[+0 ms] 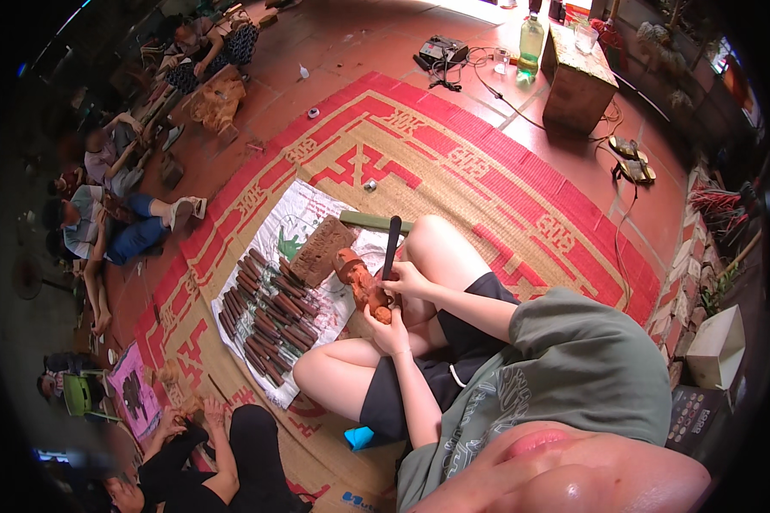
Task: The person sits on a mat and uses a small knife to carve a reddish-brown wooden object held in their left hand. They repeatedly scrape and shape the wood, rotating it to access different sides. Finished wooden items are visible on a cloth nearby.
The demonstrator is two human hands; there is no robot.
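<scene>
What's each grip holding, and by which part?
Left grip: carved reddish figurine, by the end nearest the body. Right grip: long dark tool, by its lower part; exact finger contact unclear.

And there's lettering at 4 places! Over at 10 o'clock, red print runs across the white sheet. Down at 6 o'clock, blue letters sit at the edge of the patterned mat. At 5 o'clock, pale lettering bends with the folds of the green shirt. Out at 4 o'clock, light print marks a dark box, too small to make out.
</scene>
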